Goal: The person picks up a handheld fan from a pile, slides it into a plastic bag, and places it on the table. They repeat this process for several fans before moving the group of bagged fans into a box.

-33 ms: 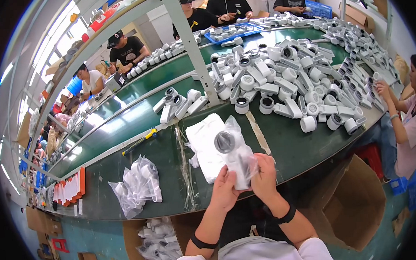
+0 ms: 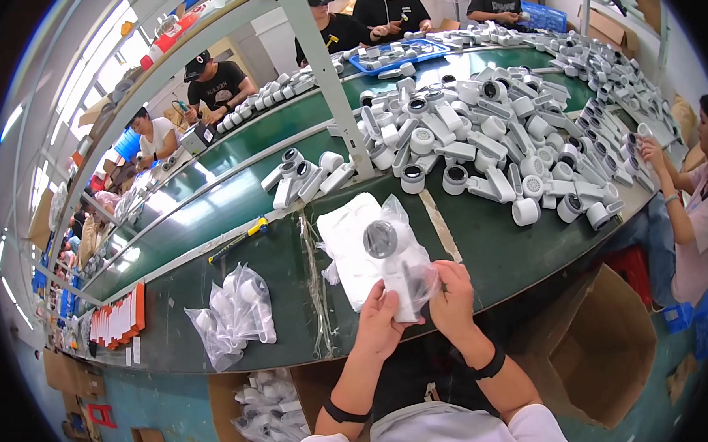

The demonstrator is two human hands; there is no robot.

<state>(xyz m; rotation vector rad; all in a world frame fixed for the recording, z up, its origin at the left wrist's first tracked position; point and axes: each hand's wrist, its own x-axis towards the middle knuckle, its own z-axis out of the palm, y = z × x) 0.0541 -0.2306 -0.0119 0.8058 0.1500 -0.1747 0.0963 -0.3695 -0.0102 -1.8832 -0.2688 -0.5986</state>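
Note:
A white device with a handle and a round dark-faced head (image 2: 381,239), shaped like a small hair dryer, sits inside a clear plastic bag (image 2: 421,278). My left hand (image 2: 380,324) is closed around the lower end of its handle. On the other side, my right hand (image 2: 452,303) pinches the bag's edge, apart from the handle. Beneath the device lies a stack of white plastic bags (image 2: 343,249) on the dark green table. To the left rests a group of bagged white devices (image 2: 235,313).
Loose white devices form a big heap (image 2: 485,136) beyond my hands. A yellow-handled tool (image 2: 244,238) and orange-and-white boxes (image 2: 119,320) lie leftward. An open carton (image 2: 600,344) stands at right; another (image 2: 271,410) holds bagged devices. A metal post (image 2: 328,84) rises ahead. Co-workers sit around.
My right hand has moved slightly right, away from the handle, drawing the bag's edge with it. The device has shifted a little to the left in my left hand.

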